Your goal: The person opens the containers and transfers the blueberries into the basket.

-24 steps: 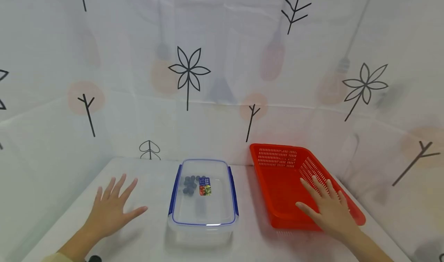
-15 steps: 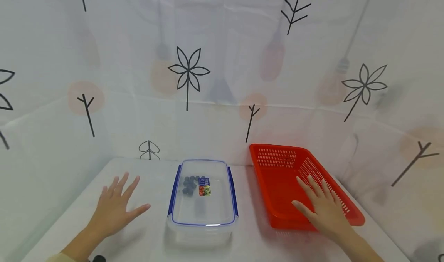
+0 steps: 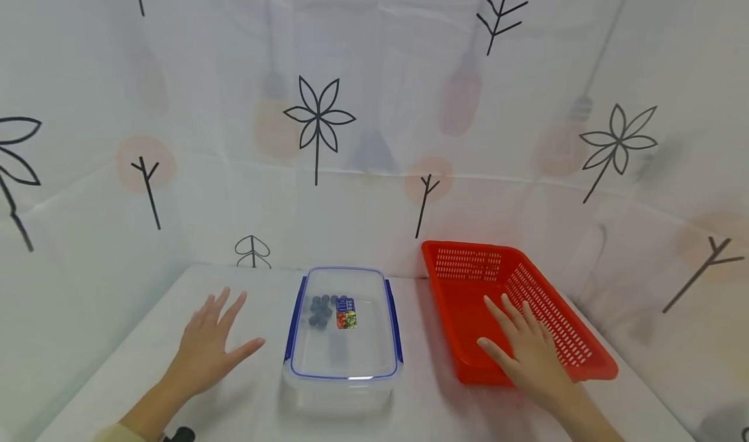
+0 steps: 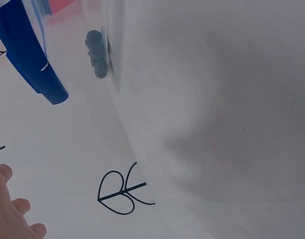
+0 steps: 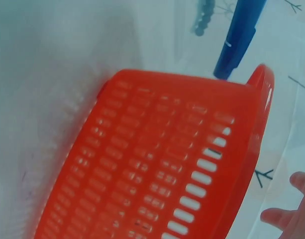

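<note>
A clear lidded food container [image 3: 344, 354] with blue side clips stands mid-table in the head view. Through its lid I see a cluster of small dark round fruits [image 3: 319, 312], like blueberries or grapes; a printed label [image 3: 346, 313] is on the lid. My left hand [image 3: 205, 351] hovers left of the container, fingers spread, touching nothing. To the right sits a red plastic basket [image 3: 468, 305] with slotted walls. Above its near part hangs my right hand [image 3: 526, 351], fingers spread and holding nothing. The left wrist view shows a blue clip [image 4: 30, 55] close up.
The white table [image 3: 246, 416] runs back to a white patterned curtain [image 3: 374, 104], which also hangs along both sides. Basket and container stand apart with a strip of table between them. A small black object [image 3: 184, 434] shows by my left wrist.
Both hands have drifted: the left one to the right, toward the container, the right one to the left across the basket. Container and basket stay where they were.
</note>
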{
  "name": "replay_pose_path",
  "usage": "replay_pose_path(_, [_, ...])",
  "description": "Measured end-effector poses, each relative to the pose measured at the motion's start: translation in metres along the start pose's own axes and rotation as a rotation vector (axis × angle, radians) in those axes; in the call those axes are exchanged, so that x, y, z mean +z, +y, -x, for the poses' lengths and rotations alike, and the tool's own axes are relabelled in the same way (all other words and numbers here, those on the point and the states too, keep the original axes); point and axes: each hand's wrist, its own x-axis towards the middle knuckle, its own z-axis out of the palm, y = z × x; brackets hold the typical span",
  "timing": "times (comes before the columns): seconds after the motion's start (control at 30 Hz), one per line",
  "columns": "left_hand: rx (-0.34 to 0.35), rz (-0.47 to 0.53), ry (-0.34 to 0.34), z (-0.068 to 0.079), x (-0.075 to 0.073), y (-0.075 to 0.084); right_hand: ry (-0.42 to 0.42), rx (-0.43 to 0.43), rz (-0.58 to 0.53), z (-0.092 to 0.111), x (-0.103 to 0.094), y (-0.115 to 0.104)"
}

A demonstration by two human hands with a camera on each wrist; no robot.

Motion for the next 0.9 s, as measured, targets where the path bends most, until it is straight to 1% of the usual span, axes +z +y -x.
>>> replay_pose_path(0.3, [-0.013, 0.034, 0.007, -0.001, 0.001, 0.008, 0.010, -0.028, -0.056, -0.002, 0.011, -0.011])
replay_pose_path(0.5, [-0.033, 0.067, -0.003, -0.002, 0.004, 0.012, 0.015, -0.011, -0.063, -0.001, 0.018, -0.018])
replay_pose_path(0.77, [-0.031, 0.113, -0.003, -0.006, 0.010, 0.017, 0.032, -0.022, -0.089, -0.002, 0.028, -0.029])
replay_pose_path(0.9, [-0.024, 0.133, -0.006, -0.006, 0.012, 0.020, 0.025, -0.020, -0.088, -0.002, 0.032, -0.036])
